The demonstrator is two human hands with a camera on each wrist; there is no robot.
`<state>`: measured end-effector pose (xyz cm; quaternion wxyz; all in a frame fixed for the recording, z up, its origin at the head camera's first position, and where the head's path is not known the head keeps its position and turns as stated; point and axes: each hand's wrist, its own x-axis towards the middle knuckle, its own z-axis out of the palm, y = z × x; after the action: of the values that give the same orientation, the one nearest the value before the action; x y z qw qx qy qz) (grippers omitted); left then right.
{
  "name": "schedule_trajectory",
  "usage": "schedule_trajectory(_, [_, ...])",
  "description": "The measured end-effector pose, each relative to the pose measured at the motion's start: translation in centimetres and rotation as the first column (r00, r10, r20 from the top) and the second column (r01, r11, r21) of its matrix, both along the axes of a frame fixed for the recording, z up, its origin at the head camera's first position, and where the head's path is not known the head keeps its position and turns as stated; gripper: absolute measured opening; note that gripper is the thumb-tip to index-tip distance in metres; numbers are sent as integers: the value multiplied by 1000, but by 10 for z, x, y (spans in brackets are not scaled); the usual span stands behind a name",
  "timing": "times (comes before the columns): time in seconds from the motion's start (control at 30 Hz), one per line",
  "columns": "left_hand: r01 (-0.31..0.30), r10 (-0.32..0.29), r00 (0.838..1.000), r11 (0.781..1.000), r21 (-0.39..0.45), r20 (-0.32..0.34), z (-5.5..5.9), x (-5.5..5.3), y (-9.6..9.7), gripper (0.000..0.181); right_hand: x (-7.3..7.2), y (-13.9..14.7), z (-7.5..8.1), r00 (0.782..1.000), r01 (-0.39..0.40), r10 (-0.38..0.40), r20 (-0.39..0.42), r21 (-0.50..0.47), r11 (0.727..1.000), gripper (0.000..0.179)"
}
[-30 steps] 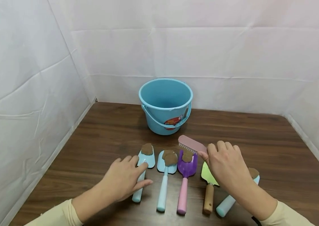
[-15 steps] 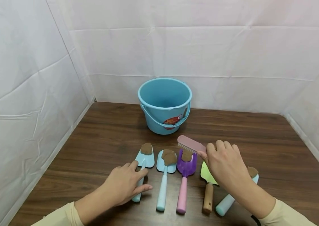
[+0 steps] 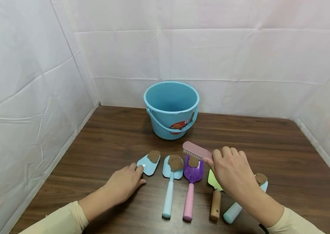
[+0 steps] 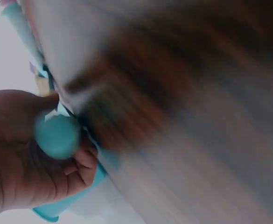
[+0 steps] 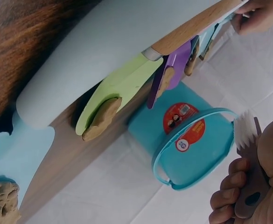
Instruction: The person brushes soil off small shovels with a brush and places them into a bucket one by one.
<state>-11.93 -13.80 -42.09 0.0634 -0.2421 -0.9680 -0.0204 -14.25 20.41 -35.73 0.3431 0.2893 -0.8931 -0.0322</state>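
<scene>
My left hand [image 3: 125, 183] grips the handle of a light blue toy shovel [image 3: 148, 167], the leftmost of the row. A brown clay-like lump [image 3: 154, 156] sits on its blade. In the left wrist view, the round butt of the shovel's handle [image 4: 58, 136] pokes out between thumb and curled fingers. My right hand [image 3: 232, 169] holds a pink brush [image 3: 195, 150] with pale bristles, above the green trowel [image 3: 214, 182]. The brush's bristle end hangs over the lump on a purple shovel [image 3: 193, 174]. In the right wrist view, fingers curl around the brush [image 5: 252, 175].
A blue bucket [image 3: 171, 126] with its handle down stands behind the row. Another light blue shovel [image 3: 168, 198] with brown lumps lies beside the purple one. Under my right forearm lies a further light blue shovel [image 3: 233, 213]. White cloth walls [image 3: 206, 52] enclose the wooden table [image 3: 112, 130].
My left hand has moved from lying over the leftmost shovel to gripping its handle, and the shovel has turned slightly, its blade angled rightward. The right hand with the brush has barely moved.
</scene>
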Motion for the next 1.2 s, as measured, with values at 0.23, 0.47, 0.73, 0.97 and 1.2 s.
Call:
schedule_trajectory(0.23, [-143,143,990,989,-47,8,-2,-7,-6,37,1,-1,1,1000,9,-9,16,4,1000,63])
schedule_trajectory(0.47, [-125,122,992,987,-98,-37,-2,-6,-13,26,1,-2,1,1000,-3,3,9,7,1000,63])
schedule_trajectory(0.73, [-131,76,969,965,-228,-235,6,-4,-5,39,3,-6,0,999,-17,16,31,25,1000,61])
schedule_trajectory(0.97, [-187,89,921,955,-229,-378,16,-6,15,51,8,-15,2,989,16,-30,142,94,995,60])
schedule_trajectory(1.2, [-227,122,880,957,-181,-459,23,-7,35,52,10,-47,-13,994,8,-18,104,103,995,62])
